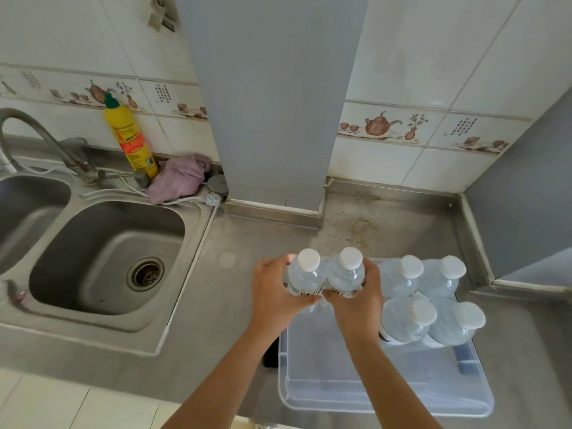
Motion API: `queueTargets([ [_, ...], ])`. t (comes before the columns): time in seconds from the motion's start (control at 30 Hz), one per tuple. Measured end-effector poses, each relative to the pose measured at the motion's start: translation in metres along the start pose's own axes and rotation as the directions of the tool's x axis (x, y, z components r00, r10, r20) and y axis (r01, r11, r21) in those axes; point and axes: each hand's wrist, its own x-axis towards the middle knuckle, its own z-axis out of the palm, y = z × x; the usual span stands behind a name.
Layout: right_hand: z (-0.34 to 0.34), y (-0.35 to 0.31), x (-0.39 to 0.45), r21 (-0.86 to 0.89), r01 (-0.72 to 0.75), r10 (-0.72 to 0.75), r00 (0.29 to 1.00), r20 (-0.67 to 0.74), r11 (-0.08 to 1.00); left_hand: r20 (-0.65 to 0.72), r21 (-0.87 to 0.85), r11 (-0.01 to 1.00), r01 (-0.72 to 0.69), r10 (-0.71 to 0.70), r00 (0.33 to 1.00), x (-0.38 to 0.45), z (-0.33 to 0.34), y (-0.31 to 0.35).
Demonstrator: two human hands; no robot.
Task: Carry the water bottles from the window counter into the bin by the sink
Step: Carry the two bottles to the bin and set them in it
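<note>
A clear plastic bin (pixel 387 397) sits on the steel counter to the right of the sink. Several clear water bottles with white caps stand upright in its far right part (pixel 430 292). My left hand (pixel 272 292) grips one water bottle (pixel 306 274) and my right hand (pixel 359 301) grips another (pixel 345 270). Both bottles are upright, side by side and touching, held over the bin's far left corner. Whether their bases rest on the bin floor is hidden by my hands.
A steel double sink (pixel 102 258) with a tap (pixel 46 140) lies to the left. A yellow detergent bottle (pixel 130 137) and a pink cloth (pixel 179 178) stand behind it. A grey pillar (pixel 272 103) rises at the back of the counter (pixel 387 221).
</note>
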Motion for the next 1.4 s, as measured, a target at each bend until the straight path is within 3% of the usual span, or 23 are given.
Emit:
queueTargets([
  [0.27,-0.008,-0.017,-0.003,-0.023,0.111,-0.112,0.993,-0.036,0.994,-0.001,0.081,0.993,-0.086,0.086,0.996,0.002,0.002,0.000],
  [0.43,-0.010,-0.018,-0.009,-0.048,0.152,-0.155,0.986,-0.065,0.987,0.039,-0.063,0.998,-0.024,0.026,0.999,-0.005,0.003,0.006],
  [0.63,-0.012,-0.018,-0.015,-0.066,0.169,-0.176,0.979,-0.106,0.983,0.056,-0.116,0.992,0.052,-0.045,0.997,-0.005,0.005,0.001],
  [0.87,-0.016,-0.025,-0.021,-0.108,0.212,-0.219,0.974,-0.056,0.971,0.128,-0.145,0.989,0.028,-0.009,0.992,0.017,0.001,0.004],
  [1.27,-0.027,-0.029,-0.037,-0.206,0.194,-0.197,0.980,0.004,0.959,0.279,0.028,0.999,-0.042,0.032,0.960,0.023,-0.008,0.009],
  [1.4,-0.033,-0.032,-0.042,-0.266,0.227,-0.232,0.973,0.014,0.937,0.223,0.085,0.983,-0.165,0.143,0.964,0.009,-0.019,0.017],
])
